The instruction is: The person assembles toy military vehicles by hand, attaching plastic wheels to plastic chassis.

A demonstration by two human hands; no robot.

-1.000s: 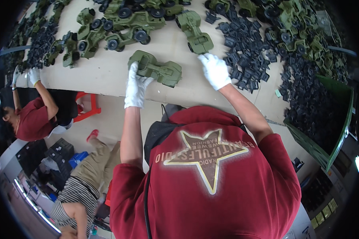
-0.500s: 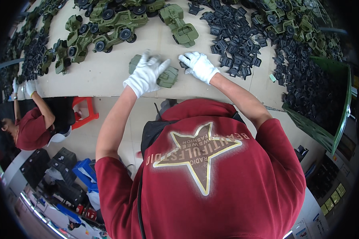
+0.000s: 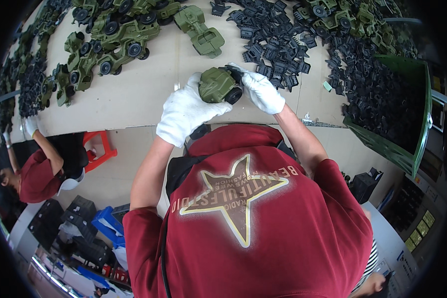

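Observation:
My left hand [image 3: 186,110], in a white glove, is wrapped around an olive-green toy vehicle body [image 3: 213,84] held just above the table's near edge. One black wheel [image 3: 233,95] shows on the body's underside. Against the end of the vehicle my right hand [image 3: 263,92], also gloved, pinches a small black plastic part [image 3: 235,73]. My fingers partly cover that part, so I cannot tell whether it is seated. Beyond my hands a loose green vehicle body [image 3: 198,32] lies on the table [image 3: 149,92].
Green wheeled vehicles [image 3: 114,42] are heaped at the back left. Black plastic parts [image 3: 273,42] spread across the back right. A green crate [image 3: 382,144] of black parts stands at the right edge. At left, a co-worker's hand [image 3: 31,125] works beside a red stool [image 3: 107,144].
My left hand has lifted the vehicle body off the table and turned it, so a wheel now shows. My right hand has brought a black part against it.

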